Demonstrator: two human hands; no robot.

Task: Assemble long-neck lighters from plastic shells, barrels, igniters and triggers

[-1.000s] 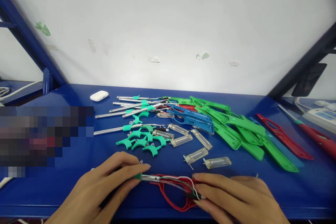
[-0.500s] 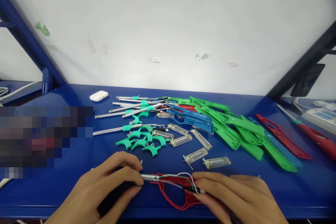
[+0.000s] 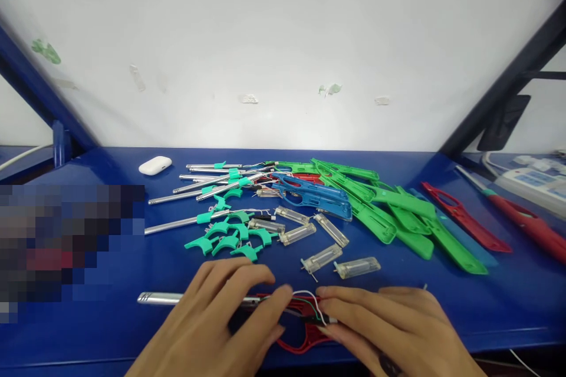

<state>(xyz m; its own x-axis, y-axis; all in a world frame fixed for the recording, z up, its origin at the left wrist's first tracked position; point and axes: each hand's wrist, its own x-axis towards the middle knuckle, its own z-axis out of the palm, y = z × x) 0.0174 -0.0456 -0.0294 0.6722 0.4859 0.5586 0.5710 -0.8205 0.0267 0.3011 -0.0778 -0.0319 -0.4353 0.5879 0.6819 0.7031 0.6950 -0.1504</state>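
Near the table's front edge lies a red plastic handle shell with an open loop, partly covered by both hands. A silver metal tube runs left from it, passing under my left hand, whose fingers are curled over the tube and the shell's left part. White and green wires arch between the hands to a small black part. My right hand pinches the shell's right part and the black part's end. What lies under its palm is hidden.
Behind are teal curved pieces, clear lighter tanks, silver tubes with wires, blue shells and green shells. At right lie a red shell, a red lighter and a power strip. A white case sits back left.
My left hand has moved right along the tube to the red shell, uncovering the tube's left end. My right hand keeps its hold. The view has shifted slightly.
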